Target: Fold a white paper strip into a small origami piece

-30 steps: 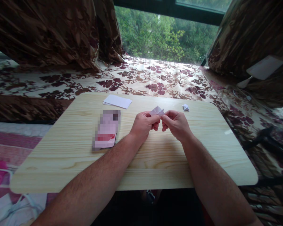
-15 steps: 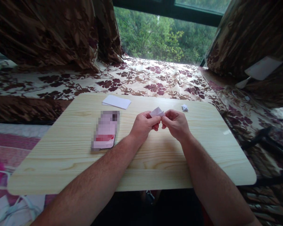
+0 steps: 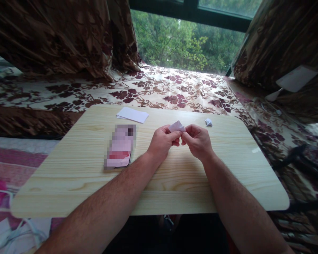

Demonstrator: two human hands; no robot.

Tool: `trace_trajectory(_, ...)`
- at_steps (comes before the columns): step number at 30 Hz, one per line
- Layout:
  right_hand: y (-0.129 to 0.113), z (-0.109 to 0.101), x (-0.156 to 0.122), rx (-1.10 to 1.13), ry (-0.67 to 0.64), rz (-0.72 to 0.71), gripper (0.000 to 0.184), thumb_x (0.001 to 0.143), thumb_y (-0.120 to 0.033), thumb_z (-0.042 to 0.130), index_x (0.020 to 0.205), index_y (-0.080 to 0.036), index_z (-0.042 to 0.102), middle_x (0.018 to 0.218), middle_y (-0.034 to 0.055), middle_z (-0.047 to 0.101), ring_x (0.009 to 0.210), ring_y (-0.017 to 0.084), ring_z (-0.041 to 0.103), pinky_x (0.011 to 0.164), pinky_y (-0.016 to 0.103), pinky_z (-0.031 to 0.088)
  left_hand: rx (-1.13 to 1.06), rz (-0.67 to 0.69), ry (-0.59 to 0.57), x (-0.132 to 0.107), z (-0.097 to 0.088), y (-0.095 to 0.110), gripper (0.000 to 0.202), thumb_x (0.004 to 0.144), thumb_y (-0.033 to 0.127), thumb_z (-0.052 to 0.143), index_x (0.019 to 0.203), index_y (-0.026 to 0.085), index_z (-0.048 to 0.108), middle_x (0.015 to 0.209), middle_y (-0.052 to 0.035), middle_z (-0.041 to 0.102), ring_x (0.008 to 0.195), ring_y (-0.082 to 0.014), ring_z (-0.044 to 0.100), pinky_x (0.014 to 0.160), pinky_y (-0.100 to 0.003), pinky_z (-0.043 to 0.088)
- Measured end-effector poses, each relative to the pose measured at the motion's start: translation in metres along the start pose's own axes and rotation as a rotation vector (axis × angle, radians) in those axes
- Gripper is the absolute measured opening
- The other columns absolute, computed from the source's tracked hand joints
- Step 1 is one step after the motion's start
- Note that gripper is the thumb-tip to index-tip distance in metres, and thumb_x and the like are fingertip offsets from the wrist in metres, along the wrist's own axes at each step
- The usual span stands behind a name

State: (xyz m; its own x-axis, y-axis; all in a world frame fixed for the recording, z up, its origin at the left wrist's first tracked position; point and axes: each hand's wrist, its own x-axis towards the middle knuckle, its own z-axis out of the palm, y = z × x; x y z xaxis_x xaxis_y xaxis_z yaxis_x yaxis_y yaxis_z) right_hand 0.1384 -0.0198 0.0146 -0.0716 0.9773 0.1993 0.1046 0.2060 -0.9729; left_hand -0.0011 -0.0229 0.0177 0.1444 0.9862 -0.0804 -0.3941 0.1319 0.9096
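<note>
A small folded piece of white paper (image 3: 176,126), with a pointed top, is held above the middle of the table between both hands. My left hand (image 3: 163,140) pinches its lower left part, thumb on top and fingers curled beneath. On the other side, my right hand (image 3: 197,140) grips the paper's right corner between thumb and forefinger. The fingers cover the paper's lower edge. Beyond my right hand, a small folded paper figure (image 3: 208,122) sits on the table.
A stack of white paper sheets (image 3: 133,115) lies at the back left of the wooden table (image 3: 175,190). Closer to my left forearm is a phone (image 3: 119,146), its screen pixelated. A white lamp (image 3: 296,78) stands at the right, on the floral cloth (image 3: 172,88) below the window.
The view has shifted slightly, so everything on the table appears a little further right. Both hands keep hold of the folded paper, with only tiny finger movement.
</note>
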Motion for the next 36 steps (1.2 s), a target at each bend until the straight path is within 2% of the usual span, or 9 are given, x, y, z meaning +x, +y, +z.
trace_trajectory(12, -0.001, 0.001, -0.001, 0.025, -0.012, 0.005, 0.008, 0.077, -0.023, 0.065, 0.072, -0.018, 0.062, 0.06, -0.0006, 0.066, 0.05, 0.012, 0.059, 0.05, 0.024, 0.047, -0.031, 0.029, 0.023, 0.0, 0.001, 0.001, 0.017, 0.065, 0.018, 0.076, 0.07, 0.014, 0.06, 0.056, 0.003, 0.055, 0.051, -0.0074, 0.05, 0.051, -0.021, 0.039)
trace_trajectory(21, 0.0, 0.0, -0.001, 0.001, 0.006, 0.016, 0.009, 0.077, -0.023, 0.065, 0.071, -0.017, 0.062, 0.058, -0.0009, 0.065, 0.05, 0.011, 0.058, 0.05, 0.024, 0.047, 0.036, 0.059, 0.034, 0.001, 0.001, -0.006, 0.017, 0.071, 0.023, 0.074, 0.075, 0.014, 0.061, 0.059, 0.0013, 0.058, 0.053, -0.0098, 0.052, 0.054, -0.025, 0.046)
trace_trajectory(33, -0.003, 0.002, -0.003, 0.014, -0.036, 0.019, 0.013, 0.077, -0.026, 0.066, 0.069, -0.018, 0.06, 0.057, -0.0011, 0.065, 0.049, 0.011, 0.057, 0.049, 0.023, 0.047, 0.0, 0.117, 0.044, 0.001, -0.002, -0.009, 0.014, 0.071, 0.018, 0.073, 0.069, 0.014, 0.059, 0.056, 0.0024, 0.054, 0.05, -0.0077, 0.047, 0.05, -0.022, 0.037)
trace_trajectory(36, -0.002, 0.002, -0.002, 0.011, -0.015, 0.012, 0.013, 0.077, -0.026, 0.067, 0.069, -0.018, 0.06, 0.057, -0.0012, 0.064, 0.048, 0.011, 0.057, 0.048, 0.023, 0.046, 0.002, 0.087, 0.044, 0.001, -0.001, -0.008, 0.015, 0.071, 0.02, 0.073, 0.07, 0.014, 0.06, 0.057, 0.002, 0.055, 0.051, -0.0081, 0.048, 0.051, -0.022, 0.04)
